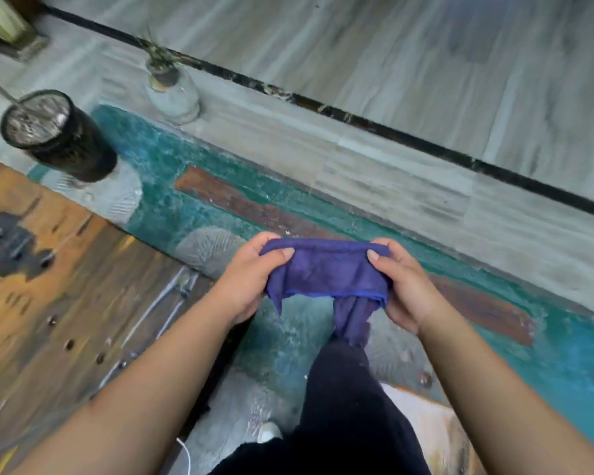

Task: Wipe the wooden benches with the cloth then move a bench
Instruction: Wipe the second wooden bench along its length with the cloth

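I am standing over the floor with both forearms reaching forward and slightly inward, and I am holding the purple cloth [326, 270] stretched between my hands at about waist height. My left hand [251, 279] is gripping the cloth's left end, thumb lying across the top edge and the fingers curling underneath. My right hand [403, 282] is doing the same on the right end, thumb pressing on top near the corner, fingers wrapping below so the fabric is bunching in the palm. The cloth is folding over itself, its hemmed edge running across the bottom, and a loose tail is hanging down from under my right hand toward my dark trouser leg [336, 406]. The wooden counter [59, 293] is lying to my left, its worn planks dotted with nail heads and apart from the cloth. Beneath my hands a teal rug [220, 173] is covering the grey marble floor [426, 80]. A black cylindrical container [57, 135] is standing beyond the counter's far end, and a small glass jar [173, 92] is sitting further back on the marble.
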The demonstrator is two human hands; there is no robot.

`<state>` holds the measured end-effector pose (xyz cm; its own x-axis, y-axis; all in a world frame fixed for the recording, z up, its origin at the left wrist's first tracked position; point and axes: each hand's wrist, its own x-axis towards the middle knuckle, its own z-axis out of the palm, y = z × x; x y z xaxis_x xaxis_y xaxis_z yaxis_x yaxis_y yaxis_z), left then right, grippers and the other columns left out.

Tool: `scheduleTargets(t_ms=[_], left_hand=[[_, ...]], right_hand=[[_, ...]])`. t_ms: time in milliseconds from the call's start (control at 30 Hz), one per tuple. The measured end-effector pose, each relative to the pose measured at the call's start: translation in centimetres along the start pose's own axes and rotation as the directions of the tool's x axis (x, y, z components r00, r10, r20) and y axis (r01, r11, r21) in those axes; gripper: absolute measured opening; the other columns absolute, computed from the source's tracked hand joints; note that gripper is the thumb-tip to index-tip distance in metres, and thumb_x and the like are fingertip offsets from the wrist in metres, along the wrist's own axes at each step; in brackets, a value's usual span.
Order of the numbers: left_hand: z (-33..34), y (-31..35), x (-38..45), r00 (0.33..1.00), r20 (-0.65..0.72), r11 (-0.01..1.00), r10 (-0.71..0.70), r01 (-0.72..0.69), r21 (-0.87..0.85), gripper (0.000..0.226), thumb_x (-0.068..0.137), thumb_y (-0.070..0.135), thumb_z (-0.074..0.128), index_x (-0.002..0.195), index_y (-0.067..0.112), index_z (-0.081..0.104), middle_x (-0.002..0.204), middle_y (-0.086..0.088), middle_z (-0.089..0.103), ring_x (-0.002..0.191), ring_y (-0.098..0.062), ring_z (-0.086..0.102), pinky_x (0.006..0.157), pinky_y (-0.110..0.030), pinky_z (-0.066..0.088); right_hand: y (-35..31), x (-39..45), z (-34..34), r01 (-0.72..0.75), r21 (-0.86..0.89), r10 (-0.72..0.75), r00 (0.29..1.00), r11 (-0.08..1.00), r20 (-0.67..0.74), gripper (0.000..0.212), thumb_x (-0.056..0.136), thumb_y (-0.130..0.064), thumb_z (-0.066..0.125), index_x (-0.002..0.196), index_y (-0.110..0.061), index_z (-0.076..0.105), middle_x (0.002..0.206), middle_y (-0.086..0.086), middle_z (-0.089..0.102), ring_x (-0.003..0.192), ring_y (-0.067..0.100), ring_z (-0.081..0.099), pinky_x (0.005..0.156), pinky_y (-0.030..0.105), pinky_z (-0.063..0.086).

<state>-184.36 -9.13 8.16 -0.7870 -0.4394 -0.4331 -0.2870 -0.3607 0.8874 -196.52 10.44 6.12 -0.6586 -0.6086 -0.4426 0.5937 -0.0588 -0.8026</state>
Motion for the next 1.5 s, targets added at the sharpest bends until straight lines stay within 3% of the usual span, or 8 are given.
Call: scheduleTargets(t_ms=[300,433,567,700,933,1033,1167,1500], left_hand=[[2.5,8.5,11.3,0.965,-0.236,0.954,-0.118,0.045,-0.296,0.011,0.095,0.004,0.054,0.097,0.014,0.058,0.085,-0.011,0.066,0.07,-0.017,0.064,0.065,-0.032,0.055],[2.3,13.7,13.9,0.97,-0.235,0.902,-0.062,-0.046,-0.429,0.017,0.093,0.011,0.056,0.107,0.02,0.06,0.088,-0.007,0.068,0.07,-0.017,0.066,0.057,-0.033,0.057],[1.2,17.9,17.0,0.982,-0.188,0.852,-0.03,-0.074,-0.519,0.037,0.08,0.015,0.06,0.117,0.011,0.055,0.104,-0.018,0.057,0.084,-0.023,0.06,0.066,-0.034,0.058],[-1.0,20.9,19.8,0.991,-0.118,0.839,0.068,-0.121,-0.531,0.036,0.077,0.002,0.062,0.112,0.002,0.056,0.097,-0.018,0.064,0.082,-0.023,0.066,0.07,-0.034,0.059],[-8.4,25.3,27.8,0.95,-0.146,0.785,0.276,-0.31,-0.536,0.087,0.062,-0.001,0.083,0.136,0.019,0.042,0.11,-0.008,0.07,0.092,-0.022,0.07,0.077,-0.037,0.058],[-10.3,23.8,32.0,0.944,-0.315,0.861,0.103,-0.243,-0.447,0.071,0.083,0.029,0.07,0.145,0.016,0.037,0.129,-0.013,0.063,0.112,-0.026,0.064,0.102,-0.041,0.046],[-10.4,19.8,35.5,0.968,-0.194,0.847,-0.158,0.032,-0.53,0.045,0.082,0.032,0.066,0.119,0.007,0.066,0.115,-0.014,0.069,0.099,-0.021,0.068,0.075,-0.03,0.056],[-18.0,22.1,39.3,0.817,-0.555,0.775,-0.16,-0.244,-0.582,0.015,0.085,0.023,0.065,0.087,0.008,0.068,0.086,-0.013,0.071,0.076,-0.025,0.065,0.073,-0.04,0.053]], right_hand=[[-11.2,16.7,-1.4,-0.239,-0.19,0.291,0.899,0.952,0.328,0.068,0.075,-0.011,0.077,0.132,-0.029,0.045,0.12,0.01,0.065,0.098,0.022,0.068,0.077,0.032,0.055],[-16.1,22.3,0.8,0.08,-0.708,0.283,0.88,0.702,0.381,0.091,0.068,-0.02,0.085,0.137,-0.046,0.032,0.137,-0.007,0.036,0.109,0.01,0.061,0.075,0.022,0.053],[-18.1,27.8,4.1,0.434,-0.843,0.05,0.88,0.319,0.473,0.035,0.084,-0.011,0.071,0.116,-0.024,0.063,0.114,0.004,0.053,0.098,0.02,0.058,0.072,0.018,0.044],[-18.9,32.2,7.3,0.266,-0.853,0.062,0.943,0.449,0.327,0.012,0.085,-0.013,0.059,0.074,-0.009,0.062,0.063,0.003,0.055,0.059,0.016,0.049,0.06,0.031,0.035],[-19.6,39.8,15.2,0.25,-0.67,0.275,0.771,0.699,0.574,0.046,0.074,-0.021,0.076,0.114,-0.014,0.055,0.105,0.013,0.069,0.09,0.029,0.068,0.071,0.045,0.057],[-19.0,42.4,19.3,0.13,-0.614,0.285,0.799,0.779,0.53,0.017,0.086,-0.017,0.07,0.102,-0.015,0.068,0.096,0.002,0.075,0.089,0.015,0.068,0.077,0.03,0.054],[-19.3,45.9,23.1,-0.142,-0.592,0.447,0.796,0.794,0.409,0.018,0.096,-0.013,0.057,0.107,-0.003,0.066,0.103,0.018,0.071,0.095,0.026,0.068,0.087,0.034,0.055],[-20.6,56.6,29.4,-0.3,-0.471,0.471,0.829,0.83,0.302,0.023,0.099,-0.018,0.052,0.108,-0.001,0.065,0.098,0.018,0.073,0.092,0.026,0.07,0.069,0.032,0.056]])
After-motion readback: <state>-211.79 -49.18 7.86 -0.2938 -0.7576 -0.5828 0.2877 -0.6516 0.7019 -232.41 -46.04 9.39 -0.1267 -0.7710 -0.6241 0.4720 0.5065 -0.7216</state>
